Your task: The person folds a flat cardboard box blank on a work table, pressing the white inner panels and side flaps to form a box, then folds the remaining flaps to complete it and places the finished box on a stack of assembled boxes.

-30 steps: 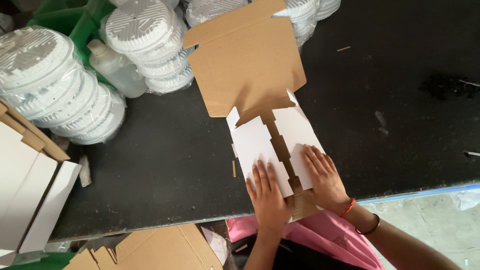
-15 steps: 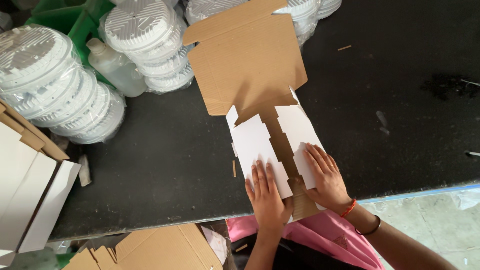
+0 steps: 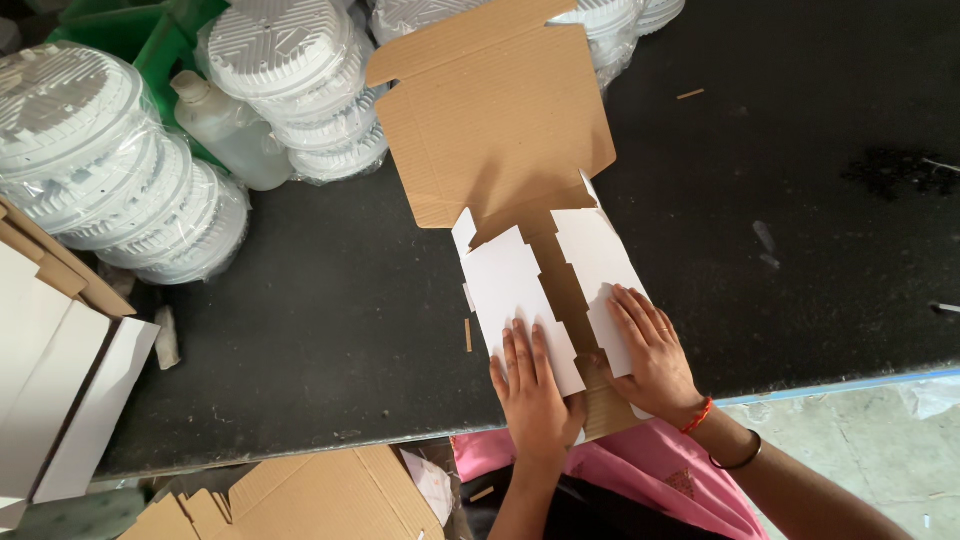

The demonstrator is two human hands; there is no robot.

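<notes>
Both folded white flaps of the flat cardboard box blank (image 3: 520, 190) are pressed onto the black counter (image 3: 330, 320) — left hand (image 3: 532, 390) and right hand (image 3: 652, 355) spread flat, nothing grasped — plastic-wrapped white stacks (image 3: 110, 170) at ten o'clock.

One flat corrugated box blank (image 3: 510, 170) lies on the single black worktop (image 3: 800, 250), with two white side flaps (image 3: 515, 300) folded inward over it. Two hands: left hand (image 3: 537, 395), right hand (image 3: 652, 352). Left of the blank: one translucent plastic bottle (image 3: 228, 130); four wrapped stacks of white ribbed discs (image 3: 290, 70) visible; one pile of folded white cartons (image 3: 50, 380).
</notes>
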